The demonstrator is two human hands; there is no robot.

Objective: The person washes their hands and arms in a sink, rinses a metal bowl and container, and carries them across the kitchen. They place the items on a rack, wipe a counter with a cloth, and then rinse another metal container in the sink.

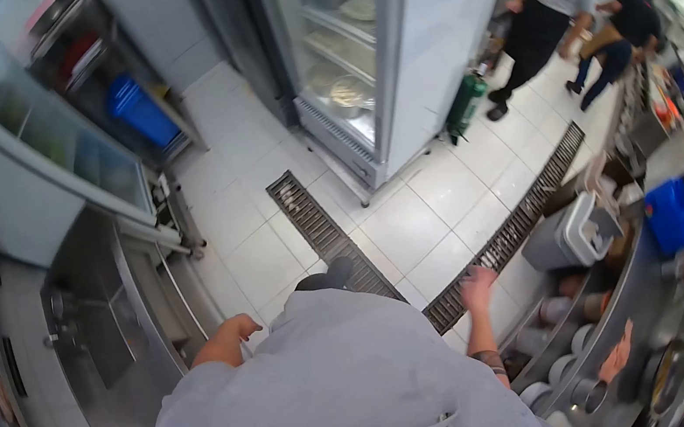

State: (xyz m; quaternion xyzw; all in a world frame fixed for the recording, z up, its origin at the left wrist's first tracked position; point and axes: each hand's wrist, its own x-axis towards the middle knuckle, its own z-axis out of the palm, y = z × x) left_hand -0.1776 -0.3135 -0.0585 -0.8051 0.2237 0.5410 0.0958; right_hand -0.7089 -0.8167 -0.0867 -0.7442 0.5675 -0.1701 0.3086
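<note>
My left hand (240, 327) hangs beside my grey shirt (315, 385), near the steel sink unit. Its fingers are loosely bent, apart from one another, with nothing visible in them. On the other side, my right hand (478, 281) is held out over the floor drain grate (501, 244), fingers apart and slightly blurred, touching nothing. A dark band rings that forearm. Below my body a dark shoe (329, 275) shows at the grating. Over the steel counter (612, 332) at the right there is another hand (618, 353); its arm is hidden.
A glass-door refrigerator (415, 52) stands ahead, a green cylinder (465, 104) beside it. Two people (549, 1) stand farther back. At the right are a grey bin (554, 239), a blue container (670, 216) and shelved bowls; at the left, a sink (103, 329) and a blue bin (143, 111).
</note>
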